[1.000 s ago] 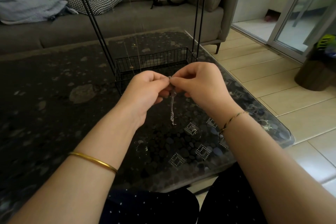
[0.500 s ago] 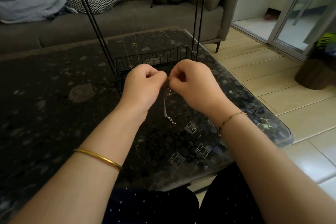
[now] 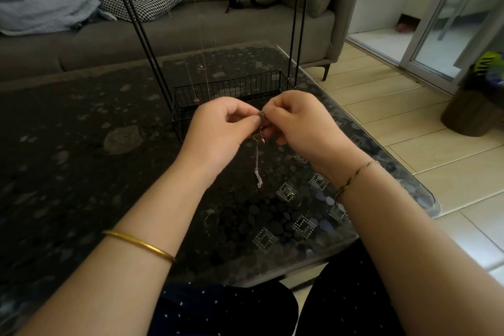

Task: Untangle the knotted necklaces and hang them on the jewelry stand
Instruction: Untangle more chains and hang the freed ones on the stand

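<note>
A thin silvery knotted necklace [image 3: 257,166] hangs in a bunch between my hands, above the dark table. My left hand [image 3: 218,133] pinches its top from the left, and my right hand [image 3: 300,123] pinches it from the right, fingertips almost touching. The knot sits just below the fingertips; a short tail dangles down. Behind my hands stands the black wire jewelry stand [image 3: 231,87], with a basket base and tall slanted rods. Fine gold chains [image 3: 203,68] hang from its top into the basket.
The dark pebble-patterned glass table [image 3: 81,144] fills the lower view, its rounded corner at the right. A grey sofa [image 3: 191,27] with a checked cushion and a backpack lies behind. Tiled floor and a wooden stool are to the right.
Both hands have stayed close together at the knot, shifting slightly as they work it. The dangling tail swung left and now hangs straight down again.
</note>
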The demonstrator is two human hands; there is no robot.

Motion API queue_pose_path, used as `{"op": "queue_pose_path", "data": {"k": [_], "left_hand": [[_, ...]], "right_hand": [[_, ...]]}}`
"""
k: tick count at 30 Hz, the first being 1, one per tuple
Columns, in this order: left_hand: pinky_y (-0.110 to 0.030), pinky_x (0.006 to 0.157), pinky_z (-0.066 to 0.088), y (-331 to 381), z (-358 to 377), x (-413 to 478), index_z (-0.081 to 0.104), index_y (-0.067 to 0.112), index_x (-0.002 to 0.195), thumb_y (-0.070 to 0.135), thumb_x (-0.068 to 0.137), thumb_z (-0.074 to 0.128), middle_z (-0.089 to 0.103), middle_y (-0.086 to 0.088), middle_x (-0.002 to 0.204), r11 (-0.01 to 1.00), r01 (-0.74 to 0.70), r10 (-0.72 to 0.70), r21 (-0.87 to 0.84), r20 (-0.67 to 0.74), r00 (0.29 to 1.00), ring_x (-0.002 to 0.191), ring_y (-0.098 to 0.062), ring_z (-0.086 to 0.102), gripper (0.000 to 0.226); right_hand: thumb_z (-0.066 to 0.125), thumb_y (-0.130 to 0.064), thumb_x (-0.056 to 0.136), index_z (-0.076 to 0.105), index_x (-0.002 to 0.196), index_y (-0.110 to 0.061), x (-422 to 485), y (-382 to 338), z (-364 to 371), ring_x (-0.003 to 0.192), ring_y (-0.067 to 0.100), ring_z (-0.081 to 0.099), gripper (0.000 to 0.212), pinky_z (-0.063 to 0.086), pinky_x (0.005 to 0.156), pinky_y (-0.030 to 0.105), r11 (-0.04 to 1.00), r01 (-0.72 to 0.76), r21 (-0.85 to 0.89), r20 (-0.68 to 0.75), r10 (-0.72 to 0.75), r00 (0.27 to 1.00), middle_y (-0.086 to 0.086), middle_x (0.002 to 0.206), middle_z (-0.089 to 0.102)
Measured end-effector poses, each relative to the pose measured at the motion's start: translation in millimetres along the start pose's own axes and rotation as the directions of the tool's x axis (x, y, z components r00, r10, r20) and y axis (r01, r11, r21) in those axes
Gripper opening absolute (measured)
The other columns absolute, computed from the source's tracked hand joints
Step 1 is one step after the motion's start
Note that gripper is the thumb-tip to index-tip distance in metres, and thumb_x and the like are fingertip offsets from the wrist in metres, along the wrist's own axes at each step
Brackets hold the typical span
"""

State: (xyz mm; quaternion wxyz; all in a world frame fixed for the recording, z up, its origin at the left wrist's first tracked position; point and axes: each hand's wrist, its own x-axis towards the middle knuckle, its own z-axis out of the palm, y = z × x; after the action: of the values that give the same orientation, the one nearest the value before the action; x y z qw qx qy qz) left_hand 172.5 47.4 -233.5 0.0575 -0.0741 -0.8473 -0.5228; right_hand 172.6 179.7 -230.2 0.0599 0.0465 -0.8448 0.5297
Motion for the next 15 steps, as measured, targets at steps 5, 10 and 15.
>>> {"op": "queue_pose_path", "data": {"k": [5,10,15], "left_hand": [[-0.023,0.071,0.052,-1.2,2.1,2.2,0.068,0.019,0.087,0.017,0.087,0.066,0.066,0.005,0.083,0.981,-0.083,0.099,0.176,-0.083,0.992,0.078,-0.007,0.061,0.003],[-0.029,0.072,0.051,0.8,-0.1,3.2,0.065,0.014,0.083,0.010,0.086,0.060,0.064,-0.001,0.083,0.991,-0.061,0.075,0.119,-0.117,0.990,0.080,-0.015,0.061,0.007],[-0.027,0.068,0.047,2.7,2.4,4.7,0.063,0.020,0.078,0.013,0.087,0.056,0.064,0.001,0.081,0.940,0.218,-0.229,-0.264,-0.014,0.973,0.079,-0.014,0.060,0.013]], "right_hand": [[0.047,-0.014,0.095,0.060,0.079,-0.011,1.1,0.8,2.0,0.061,0.010,0.056,0.021,0.043,0.051,0.016,0.997,0.032,-0.071,0.010,-0.032,0.999,0.004,0.070,0.063],[0.046,-0.013,0.095,0.061,0.088,-0.001,-0.9,1.2,1.6,0.054,0.007,0.046,0.020,0.040,0.051,0.019,0.966,0.114,-0.230,0.065,-0.102,0.993,-0.001,0.069,0.056],[0.049,-0.009,0.091,0.060,0.086,-0.003,-1.4,-2.5,-0.8,0.061,0.010,0.051,0.013,0.044,0.056,0.022,0.981,0.111,-0.158,0.040,-0.106,0.994,0.000,0.069,0.058]]}}
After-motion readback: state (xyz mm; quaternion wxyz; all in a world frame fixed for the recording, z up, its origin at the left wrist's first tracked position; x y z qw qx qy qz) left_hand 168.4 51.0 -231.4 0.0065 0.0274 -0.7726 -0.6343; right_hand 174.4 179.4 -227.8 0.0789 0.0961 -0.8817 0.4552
